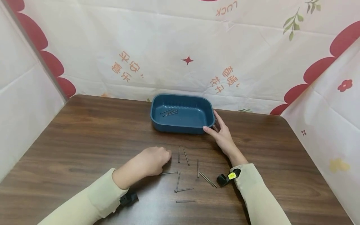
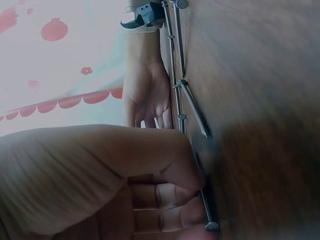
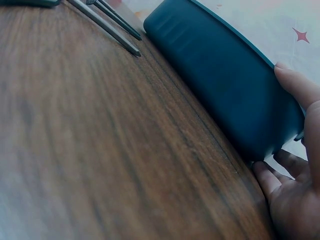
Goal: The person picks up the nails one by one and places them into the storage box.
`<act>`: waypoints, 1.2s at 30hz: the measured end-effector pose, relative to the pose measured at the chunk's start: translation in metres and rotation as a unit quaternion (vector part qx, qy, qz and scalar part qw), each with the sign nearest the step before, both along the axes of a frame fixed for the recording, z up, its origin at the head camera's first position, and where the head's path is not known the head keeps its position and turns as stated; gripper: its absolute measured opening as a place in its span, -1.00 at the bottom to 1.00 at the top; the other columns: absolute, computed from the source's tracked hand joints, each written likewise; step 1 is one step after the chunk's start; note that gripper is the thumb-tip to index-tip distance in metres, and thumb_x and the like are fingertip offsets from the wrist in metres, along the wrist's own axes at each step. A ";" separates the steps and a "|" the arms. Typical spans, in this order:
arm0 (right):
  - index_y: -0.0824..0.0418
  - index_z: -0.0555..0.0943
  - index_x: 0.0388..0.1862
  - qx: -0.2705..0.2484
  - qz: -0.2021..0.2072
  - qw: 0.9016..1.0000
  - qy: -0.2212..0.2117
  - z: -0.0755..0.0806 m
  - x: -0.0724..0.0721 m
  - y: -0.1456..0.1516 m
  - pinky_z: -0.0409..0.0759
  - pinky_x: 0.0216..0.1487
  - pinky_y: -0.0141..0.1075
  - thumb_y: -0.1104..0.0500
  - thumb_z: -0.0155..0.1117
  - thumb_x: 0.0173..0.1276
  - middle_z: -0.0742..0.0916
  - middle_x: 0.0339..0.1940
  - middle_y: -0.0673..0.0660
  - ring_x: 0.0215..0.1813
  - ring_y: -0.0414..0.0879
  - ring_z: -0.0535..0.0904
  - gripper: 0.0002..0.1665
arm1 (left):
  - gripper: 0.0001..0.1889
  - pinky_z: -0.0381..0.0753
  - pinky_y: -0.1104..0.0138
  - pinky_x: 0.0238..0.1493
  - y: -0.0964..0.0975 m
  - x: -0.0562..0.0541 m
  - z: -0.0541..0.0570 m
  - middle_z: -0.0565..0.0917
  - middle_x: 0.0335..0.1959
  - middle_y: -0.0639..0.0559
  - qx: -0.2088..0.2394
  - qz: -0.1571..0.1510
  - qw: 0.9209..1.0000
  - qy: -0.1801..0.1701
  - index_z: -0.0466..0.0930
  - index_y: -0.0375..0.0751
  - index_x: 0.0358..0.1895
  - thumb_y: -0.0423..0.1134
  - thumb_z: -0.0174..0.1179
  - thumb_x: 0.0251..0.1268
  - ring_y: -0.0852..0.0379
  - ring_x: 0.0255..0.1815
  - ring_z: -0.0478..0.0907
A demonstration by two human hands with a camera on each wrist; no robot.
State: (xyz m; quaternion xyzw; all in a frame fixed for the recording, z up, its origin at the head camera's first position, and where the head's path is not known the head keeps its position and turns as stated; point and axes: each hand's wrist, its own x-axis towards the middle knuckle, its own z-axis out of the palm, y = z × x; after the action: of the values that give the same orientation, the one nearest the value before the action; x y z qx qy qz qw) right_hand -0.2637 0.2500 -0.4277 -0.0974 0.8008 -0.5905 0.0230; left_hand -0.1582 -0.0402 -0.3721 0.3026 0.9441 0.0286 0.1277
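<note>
Nine nails (image 1: 198,168) lie on the surface (image 1: 84,150), counting one at the left hand (image 1: 153,161), and at least three more sit in the single blue tray (image 1: 180,128). The left grip is narrow, thumb and fingers pinching that nail (image 2: 206,207); the right hand (image 1: 225,139), spread wider, holds the tray's right end, thumb on rim.

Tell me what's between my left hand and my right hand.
The head view shows several nails lying on the brown table between left hand and right hand.
</note>
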 end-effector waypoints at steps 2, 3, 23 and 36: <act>-0.13 -0.09 0.69 0.002 0.002 1.000 0.000 0.000 -0.001 -0.001 0.10 0.64 0.04 0.01 0.32 0.44 0.15 0.69 0.09 0.69 0.03 0.05 0.05 | -0.78 0.70 0.16 -0.21 -0.001 -0.001 0.001 0.70 -0.30 -0.03 -0.001 -0.001 1.000 0.002 0.54 -0.18 -0.30 -0.44 0.41 0.08 0.00 -0.24 0.70; -0.12 -0.09 0.69 0.002 0.001 1.000 0.000 0.001 -0.001 -0.001 0.11 0.63 0.05 0.02 0.32 0.44 0.16 0.69 0.10 0.69 0.03 0.05 0.05 | -0.78 0.70 0.17 -0.21 -0.002 -0.001 0.001 0.70 -0.31 -0.03 -0.001 -0.003 1.000 0.003 0.54 -0.18 -0.31 -0.44 0.41 0.08 0.01 -0.24 0.70; -0.10 -0.09 0.69 -0.002 0.001 1.000 0.005 0.001 0.000 -0.003 0.06 0.65 0.04 0.10 0.30 0.45 0.17 0.68 0.10 0.69 0.04 0.06 0.03 | -0.63 0.50 0.25 -0.41 -0.007 -0.003 0.003 0.47 -0.56 0.14 0.035 -0.033 0.999 0.001 0.35 -0.02 -0.54 -0.52 0.36 -0.05 0.17 -0.50 0.40; -0.08 -0.08 0.69 0.002 -0.003 1.000 0.004 0.002 0.000 -0.001 0.08 0.63 0.07 0.08 0.32 0.44 0.17 0.68 0.14 0.69 0.08 0.07 0.04 | -0.60 0.23 0.33 -0.47 -0.009 -0.006 0.005 0.24 -0.58 0.17 0.056 -0.037 0.998 -0.009 0.27 -0.02 -0.57 -0.59 0.24 -0.02 0.20 -0.50 0.19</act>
State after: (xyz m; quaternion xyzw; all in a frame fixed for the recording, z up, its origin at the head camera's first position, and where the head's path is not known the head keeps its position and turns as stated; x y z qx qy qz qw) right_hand -0.2640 0.2486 -0.4259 -0.0972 0.8025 -0.5884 0.0176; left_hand -0.1644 -0.0488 -0.3667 0.3433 0.9282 0.0793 0.1200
